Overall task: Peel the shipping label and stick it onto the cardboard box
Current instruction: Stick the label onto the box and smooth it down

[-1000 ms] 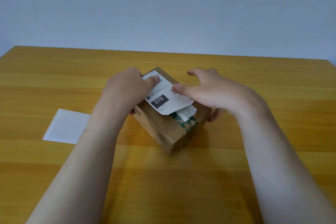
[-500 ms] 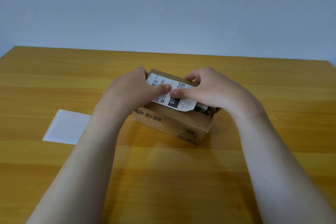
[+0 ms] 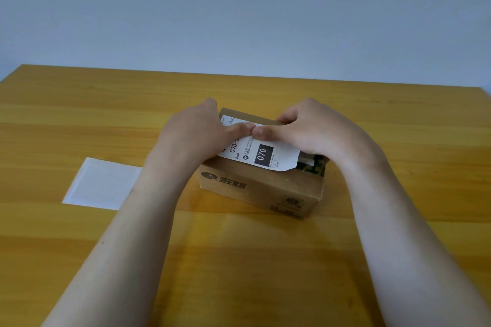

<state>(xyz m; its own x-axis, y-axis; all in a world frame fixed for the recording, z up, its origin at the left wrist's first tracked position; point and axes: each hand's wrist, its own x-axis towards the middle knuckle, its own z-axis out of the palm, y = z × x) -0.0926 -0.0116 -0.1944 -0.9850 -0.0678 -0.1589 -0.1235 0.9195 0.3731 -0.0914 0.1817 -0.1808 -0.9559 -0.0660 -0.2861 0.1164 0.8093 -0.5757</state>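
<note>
A small brown cardboard box (image 3: 255, 188) with dark print on its front stands mid-table. A white shipping label (image 3: 265, 154) printed "070" lies on its top, its near right corner curling up off the box. My left hand (image 3: 194, 135) lies over the label's left part, thumb pressing down. My right hand (image 3: 305, 127) covers the label's far right part, and its thumb tip meets the left thumb near the label's middle. Both hands grip the box sides with their fingers.
A white backing sheet (image 3: 102, 184) lies flat on the yellow wooden table (image 3: 79, 119), left of the box and beside my left forearm. The table's far edge runs along a plain pale wall.
The box has been turned so its long printed side faces me. Both hands closed in over the label and their thumbs now meet on it.
</note>
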